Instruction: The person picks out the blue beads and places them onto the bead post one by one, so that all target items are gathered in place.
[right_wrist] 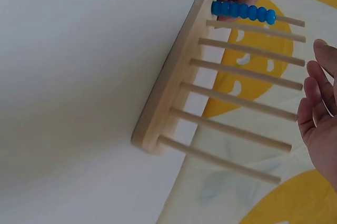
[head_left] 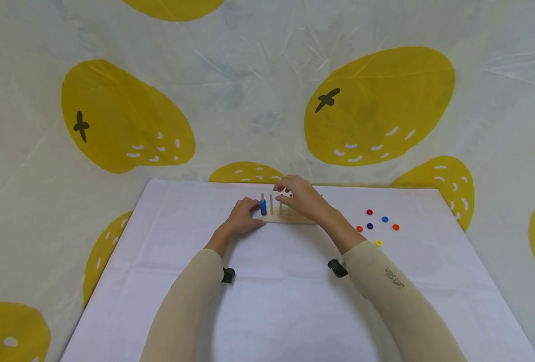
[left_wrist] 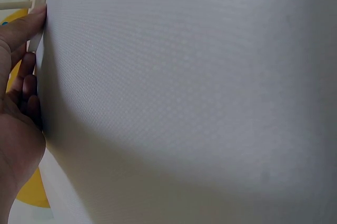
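A wooden peg stand (head_left: pixel 276 218) with a row of upright pegs is near the table's back edge. Blue beads (right_wrist: pixel 245 11) are stacked on the peg at its left end; the other pegs in the right wrist view are bare. My left hand (head_left: pixel 242 217) grips that end of the base, thumb in front and fingers behind. Over the pegs hovers my right hand (head_left: pixel 301 196), its fingers loosely bent and apart from the thumb. Nothing shows between them, and in the right wrist view this hand (right_wrist: pixel 321 124) is beside the peg tips.
To the right of the stand lie several loose beads, among them a red bead (head_left: pixel 369 212), a blue bead (head_left: pixel 385 219) and a yellow bead (head_left: pixel 378 243). A white cloth (head_left: pixel 276 301) covers the table. Behind it hangs a patterned curtain (head_left: pixel 249 100).
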Tool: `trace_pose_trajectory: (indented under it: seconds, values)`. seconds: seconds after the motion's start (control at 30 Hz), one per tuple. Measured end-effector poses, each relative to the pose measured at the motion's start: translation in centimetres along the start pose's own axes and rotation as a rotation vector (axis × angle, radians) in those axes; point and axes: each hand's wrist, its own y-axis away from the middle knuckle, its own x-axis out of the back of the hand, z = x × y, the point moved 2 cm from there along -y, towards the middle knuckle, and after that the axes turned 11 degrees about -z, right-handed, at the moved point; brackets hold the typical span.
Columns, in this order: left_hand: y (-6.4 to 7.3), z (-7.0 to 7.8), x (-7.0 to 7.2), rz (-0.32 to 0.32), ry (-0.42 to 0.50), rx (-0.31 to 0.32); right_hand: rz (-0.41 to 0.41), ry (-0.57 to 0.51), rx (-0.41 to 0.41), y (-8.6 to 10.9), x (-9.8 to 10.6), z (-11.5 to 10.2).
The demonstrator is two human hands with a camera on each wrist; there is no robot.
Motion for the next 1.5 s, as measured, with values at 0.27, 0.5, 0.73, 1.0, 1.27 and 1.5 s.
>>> trace_pose_trajectory:
  seconds: [0.27, 0.5, 0.73, 1.0, 1.27, 1.5]
  values:
    - [0.1, 0.1, 0.1, 0.000, 0.012, 0.006, 0.069, -0.035, -0.035, 2.9, 0.9, 1.4]
    - [0.0, 0.0, -0.1, -0.001, 0.015, 0.001, 0.129, -0.023, -0.056, 5.5, 1.6, 3.1]
    - [-0.1, -0.1, -0.2, 0.000, 0.024, 0.005, 0.189, 0.001, -0.091, 8.3, 1.5, 5.2]
    - [-0.2, -0.2, -0.3, 0.005, 0.018, -0.004, 0.254, 0.033, -0.068, 10.7, 1.6, 7.0]
    - [-0.1, 0.1, -0.2, -0.001, 0.018, -0.016, 0.235, 0.057, -0.153, 14.0, 2.1, 9.7]
    - [0.1, 0.2, -0.2, 0.009, 0.020, -0.011, 0.170, 0.065, -0.304, 17.0, 2.9, 12.8]
